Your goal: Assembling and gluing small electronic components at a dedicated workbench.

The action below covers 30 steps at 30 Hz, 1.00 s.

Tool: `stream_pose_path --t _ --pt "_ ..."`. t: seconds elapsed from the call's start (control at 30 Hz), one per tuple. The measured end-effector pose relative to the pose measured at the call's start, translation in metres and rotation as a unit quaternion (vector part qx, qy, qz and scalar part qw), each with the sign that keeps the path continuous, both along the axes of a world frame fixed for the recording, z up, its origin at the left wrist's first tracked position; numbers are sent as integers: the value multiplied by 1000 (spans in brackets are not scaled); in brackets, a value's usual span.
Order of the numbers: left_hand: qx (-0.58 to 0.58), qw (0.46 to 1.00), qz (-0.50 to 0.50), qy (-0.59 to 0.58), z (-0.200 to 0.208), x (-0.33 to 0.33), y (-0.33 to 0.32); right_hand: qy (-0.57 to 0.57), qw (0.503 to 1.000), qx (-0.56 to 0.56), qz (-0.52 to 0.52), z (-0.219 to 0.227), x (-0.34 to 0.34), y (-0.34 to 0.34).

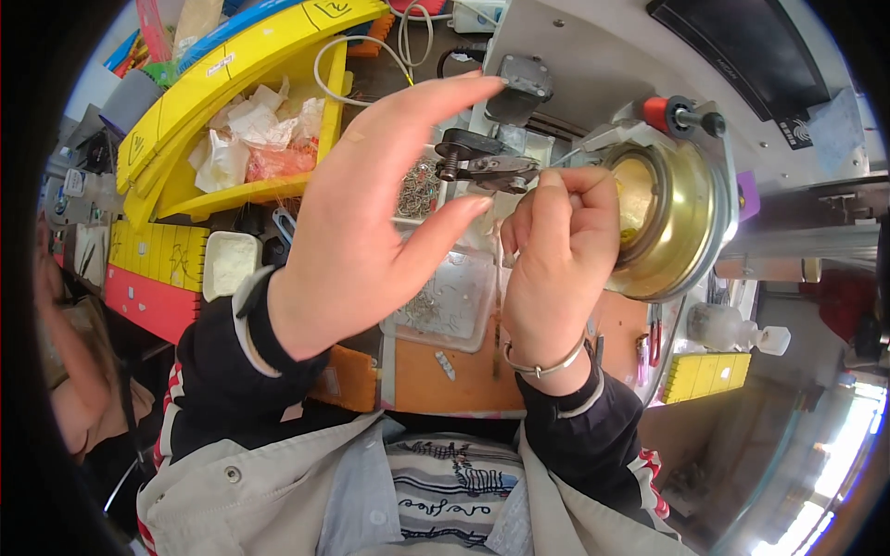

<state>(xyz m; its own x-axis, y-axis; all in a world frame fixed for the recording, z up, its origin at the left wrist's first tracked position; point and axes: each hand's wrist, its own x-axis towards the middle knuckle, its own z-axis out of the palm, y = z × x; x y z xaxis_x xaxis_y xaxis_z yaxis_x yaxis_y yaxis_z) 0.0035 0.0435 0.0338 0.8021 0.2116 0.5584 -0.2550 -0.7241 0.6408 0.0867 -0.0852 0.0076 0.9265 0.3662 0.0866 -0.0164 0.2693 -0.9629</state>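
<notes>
My left hand (352,208) is raised with its thumb and fingers spread apart, and nothing shows between them. Just past its fingertips is a dark metal clamp (491,169) with a bolt, fixed at the machine. My right hand (561,255) is closed in a pinch close to the clamp's tip. Whatever those fingers hold is hidden or too small to make out. Right beside them stands a round brass-coloured bowl (695,222) mounted on the machine. A clear plastic tray (479,320) with small metal pieces lies below the hands.
A yellow bin (227,199) with crumpled paper and red material is at the far left. Nearby are a small white dish (232,262) and a red box (148,306). A white bottle (728,327) stands right. Another person's arm (79,371) shows at the left rim.
</notes>
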Motion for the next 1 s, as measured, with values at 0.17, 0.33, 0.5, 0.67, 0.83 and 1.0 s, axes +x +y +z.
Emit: stream_pose_path --t 0.17,0.33,0.5,0.67,0.83,1.0 --pt "-161 985 20 63 -29 -19 -13 37 999 31 21 3 -4 1" --pt "-165 980 -21 106 -32 -19 -12 52 998 34 33 6 0 -3" --pt "-171 982 18 82 -49 -13 -18 52 995 57 60 5 -1 -4" --pt "-178 977 24 112 -38 -12 -12 50 997 40 48 7 -4 2" --pt "-15 966 92 242 25 -23 26 52 996 52 45 3 -21 -15" --pt "-14 981 15 195 68 -24 -1 -124 963 -147 190 -2 -26 -37"
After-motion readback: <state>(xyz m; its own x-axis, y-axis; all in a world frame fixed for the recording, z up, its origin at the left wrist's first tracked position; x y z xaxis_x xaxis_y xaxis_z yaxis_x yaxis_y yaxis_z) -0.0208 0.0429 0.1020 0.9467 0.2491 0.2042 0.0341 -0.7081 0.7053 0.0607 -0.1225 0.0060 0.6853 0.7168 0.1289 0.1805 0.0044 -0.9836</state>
